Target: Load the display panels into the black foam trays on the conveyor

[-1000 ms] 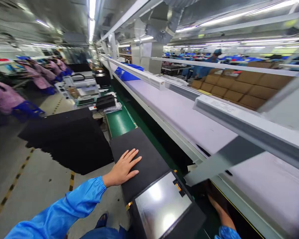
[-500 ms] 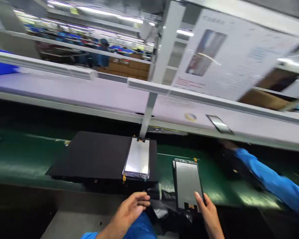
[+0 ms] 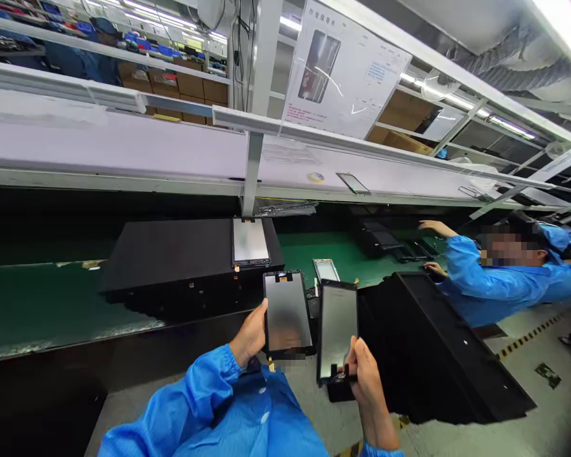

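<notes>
My left hand [image 3: 251,333] grips a dark-framed display panel [image 3: 288,311] by its left edge, thumb along the side. The panel is tilted toward me and reflective, with an orange flex tab at its top. In my right hand [image 3: 365,368] is a second display panel [image 3: 339,324], held near its lower right corner, with black tabs at its bottom end. The two panels are side by side, a small gap between them. Another display panel [image 3: 250,241] lies on the black tray stack [image 3: 185,254] ahead. Behind my hands, a light-faced panel [image 3: 326,270] rests over the green belt.
Black trays [image 3: 438,349] stand at my right. A co-worker in blue sleeves [image 3: 485,266] reaches over the green belt [image 3: 299,244] beyond them. A white shelf [image 3: 171,146] runs across the back, bearing a tape roll [image 3: 316,177] and a thin frame [image 3: 353,183]. An upright post [image 3: 254,158] rises ahead.
My left hand, empty before, now holds a display panel. My right hand still grips its panel, now raised nearer to me. The view has swung right, bringing the co-worker and right-hand trays into sight.
</notes>
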Demonstrator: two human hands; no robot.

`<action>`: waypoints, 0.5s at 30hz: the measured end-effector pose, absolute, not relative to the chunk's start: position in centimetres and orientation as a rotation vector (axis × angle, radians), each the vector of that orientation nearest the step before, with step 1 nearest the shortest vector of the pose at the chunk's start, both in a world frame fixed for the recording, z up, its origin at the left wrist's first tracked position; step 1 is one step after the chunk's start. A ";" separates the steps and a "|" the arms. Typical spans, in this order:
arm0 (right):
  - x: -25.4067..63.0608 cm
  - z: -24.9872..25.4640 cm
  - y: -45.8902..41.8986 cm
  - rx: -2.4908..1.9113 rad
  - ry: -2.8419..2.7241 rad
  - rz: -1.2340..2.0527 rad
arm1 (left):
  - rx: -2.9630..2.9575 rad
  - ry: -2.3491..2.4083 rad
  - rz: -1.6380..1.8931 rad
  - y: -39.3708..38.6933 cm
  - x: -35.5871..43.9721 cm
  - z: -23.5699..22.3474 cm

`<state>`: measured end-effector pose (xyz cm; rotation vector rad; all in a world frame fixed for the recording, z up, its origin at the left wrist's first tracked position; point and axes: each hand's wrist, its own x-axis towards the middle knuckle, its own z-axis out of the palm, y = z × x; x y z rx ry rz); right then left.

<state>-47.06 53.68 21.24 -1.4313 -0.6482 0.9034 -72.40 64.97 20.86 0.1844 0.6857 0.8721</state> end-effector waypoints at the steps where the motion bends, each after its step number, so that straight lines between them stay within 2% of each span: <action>1: -46.6 21.5 54.0 -1.435 -0.646 0.894 | 0.155 0.673 0.868 64.9 -72.8 21.1; 6: -47.4 21.7 57.0 -1.345 -0.729 1.090 | 0.063 0.672 1.037 64.1 -73.6 22.0; 11: -49.7 21.7 58.5 -1.091 -0.636 1.422 | 0.054 0.633 1.057 62.9 -73.8 22.8; 15: -52.9 20.9 57.7 -0.985 -0.629 1.613 | -0.108 0.648 1.047 62.0 -72.7 21.6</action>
